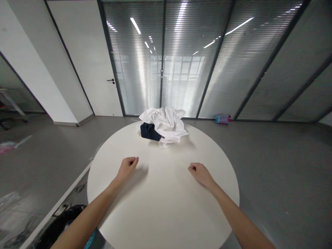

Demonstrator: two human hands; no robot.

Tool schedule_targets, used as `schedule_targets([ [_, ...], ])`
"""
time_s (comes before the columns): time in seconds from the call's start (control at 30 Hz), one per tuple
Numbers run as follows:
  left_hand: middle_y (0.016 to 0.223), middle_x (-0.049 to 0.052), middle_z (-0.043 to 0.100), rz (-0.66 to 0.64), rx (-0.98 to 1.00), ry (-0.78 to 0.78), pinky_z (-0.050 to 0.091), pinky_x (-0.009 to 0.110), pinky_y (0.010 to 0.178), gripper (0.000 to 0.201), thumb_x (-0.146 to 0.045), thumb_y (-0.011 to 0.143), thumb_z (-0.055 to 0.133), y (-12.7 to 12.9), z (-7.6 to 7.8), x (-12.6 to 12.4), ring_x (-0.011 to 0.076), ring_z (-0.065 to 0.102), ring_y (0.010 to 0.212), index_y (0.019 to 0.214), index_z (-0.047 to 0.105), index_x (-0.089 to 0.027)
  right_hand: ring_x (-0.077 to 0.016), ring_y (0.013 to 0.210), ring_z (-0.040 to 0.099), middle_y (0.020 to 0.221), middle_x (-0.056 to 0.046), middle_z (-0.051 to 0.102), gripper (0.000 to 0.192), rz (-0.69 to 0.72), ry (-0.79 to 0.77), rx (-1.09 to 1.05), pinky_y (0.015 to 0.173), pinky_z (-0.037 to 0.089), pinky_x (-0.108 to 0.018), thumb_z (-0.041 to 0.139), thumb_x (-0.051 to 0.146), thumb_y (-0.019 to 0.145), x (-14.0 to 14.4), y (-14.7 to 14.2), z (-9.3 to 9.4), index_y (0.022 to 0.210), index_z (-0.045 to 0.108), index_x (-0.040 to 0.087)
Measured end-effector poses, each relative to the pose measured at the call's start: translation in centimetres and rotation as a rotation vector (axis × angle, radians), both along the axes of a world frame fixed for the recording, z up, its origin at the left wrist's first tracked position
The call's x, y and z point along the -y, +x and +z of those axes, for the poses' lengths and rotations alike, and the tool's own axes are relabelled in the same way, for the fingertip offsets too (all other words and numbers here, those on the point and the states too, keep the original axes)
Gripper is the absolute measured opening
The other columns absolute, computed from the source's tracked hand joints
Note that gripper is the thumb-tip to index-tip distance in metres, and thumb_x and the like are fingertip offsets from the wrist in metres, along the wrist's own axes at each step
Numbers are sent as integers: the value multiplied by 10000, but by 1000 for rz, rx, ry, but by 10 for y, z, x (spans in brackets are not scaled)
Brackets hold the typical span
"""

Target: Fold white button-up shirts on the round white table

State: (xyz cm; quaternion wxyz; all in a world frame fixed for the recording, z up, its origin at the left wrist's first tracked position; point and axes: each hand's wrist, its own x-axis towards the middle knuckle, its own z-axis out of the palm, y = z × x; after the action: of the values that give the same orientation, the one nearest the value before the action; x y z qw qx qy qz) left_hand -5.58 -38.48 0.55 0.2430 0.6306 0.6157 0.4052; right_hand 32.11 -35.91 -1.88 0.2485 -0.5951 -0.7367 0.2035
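Your head camera looks forward and down from close above the round desk (160, 207), facing the glass wall (207, 62).

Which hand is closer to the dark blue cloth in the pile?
Left. The left hand lies just short of the dark blue cloth; the right hand sits farther off to its right.
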Motion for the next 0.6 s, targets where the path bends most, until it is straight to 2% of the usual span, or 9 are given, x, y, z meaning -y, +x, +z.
schedule_targets([
  [0.1,536,-45,196,-67,-59,-6,173,262,516,476,-543,857,381,5,-1,5,93,214,509,546,220,-222,-130,516,398,504,23,405,401,-4,45,-72,530,281,-269,455,450,838,-8,-9,15,527,350,221],
  [0.17,530,-43,214,-109,-123,-10,178,264,523,471,-523,875,370,9,-3,7,95,235,506,546,233,-216,-136,524,429,510,17,434,451,-3,144,-156,541,332,-270,459,527,862,-29,-19,45,537,384,223],
  [0.23,524,-43,230,-134,-184,-6,181,267,531,468,-503,890,366,11,-4,9,96,248,504,546,245,-210,-162,606,531,602,-8,557,408,16,296,-202,611,417,-279,493,545,861,-66,-33,86,625,520,213],
  [0.3,525,-42,254,-149,-225,3,186,270,540,467,-486,906,365,12,-5,10,97,263,505,548,260,-204,-194,771,622,838,-55,676,371,15,418,-215,737,486,-310,539,559,850,-115,-52,129,830,646,205],
  [0.33,526,-41,267,-156,-240,8,189,272,544,468,-479,914,364,12,-5,10,98,272,506,549,267,-202,-213,878,638,983,-84,690,402,7,445,-193,822,497,-337,574,574,836,-140,-63,148,948,675,202],
  [0.4,527,-38,290,-162,-262,14,192,275,551,471,-470,929,364,12,-5,9,101,286,509,552,282,-199,-274,1138,589,1220,-130,642,578,-24,388,-122,991,451,-403,623,623,810,-187,-88,176,1204,649,202],
  [0.43,526,-38,297,-160,-269,17,190,277,554,472,-467,934,364,12,-5,9,102,289,511,554,285,-198,-301,1240,534,1333,-148,584,686,-19,311,-85,1050,410,-434,611,658,816,-205,-101,183,1329,587,203],
  [0.5,524,-38,301,-154,-280,20,184,281,557,471,-459,938,369,11,-6,8,105,285,512,555,283,-198,-365,1395,379,1518,-175,409,877,-12,122,1,1124,310,-516,575,745,802,-231,-126,185,1488,438,216],
  [0.6,527,-36,312,-151,-297,17,180,285,563,463,-441,940,371,10,-7,6,107,286,515,557,282,-197,-450,1464,206,1646,-172,116,1044,8,-69,117,1128,193,-643,559,843,729,-245,-153,165,1571,274,297],
])
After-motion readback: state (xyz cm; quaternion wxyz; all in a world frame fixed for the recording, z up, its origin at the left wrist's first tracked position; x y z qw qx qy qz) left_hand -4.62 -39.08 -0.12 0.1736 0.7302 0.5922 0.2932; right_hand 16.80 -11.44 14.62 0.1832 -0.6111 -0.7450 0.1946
